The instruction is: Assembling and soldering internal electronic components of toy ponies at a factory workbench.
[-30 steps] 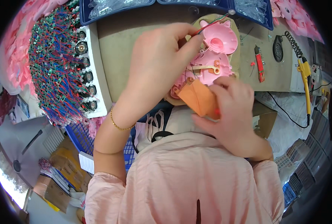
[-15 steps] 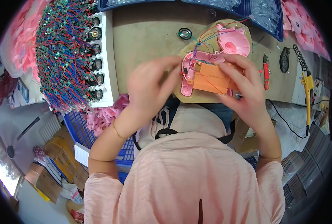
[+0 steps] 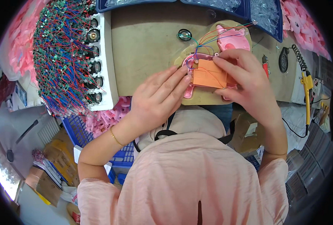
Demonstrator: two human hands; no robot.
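An orange plastic box (image 3: 209, 75) lies over a pink plastic toy shell (image 3: 188, 91), which rests on a tan board (image 3: 202, 100). My right hand (image 3: 247, 75) grips the box's right side, thumb at the near edge and fingers at the far edge. My left hand (image 3: 157, 93) is stretched out, its fingertips touching the shell's left side beside the box. Thin coloured wires (image 3: 198, 45) run out from the shell, and a red one crosses the box. A small round black speaker (image 3: 184, 35) sits on the table beyond. Parts of the shell are hidden under the box and fingers.
At the left, a white foam tray (image 3: 107, 67) holds several speakers under a heap of wired green boards (image 3: 61, 60). Blue bins (image 3: 245, 9) of clear parts line the back. Red-handled pliers (image 3: 265, 67) and a yellow soldering iron (image 3: 307, 97) are at the right.
My left hand has shifted down and flattened, its fingers now straight against the shell's left side. My right hand keeps hold of the orange box, which has moved slightly left and up.
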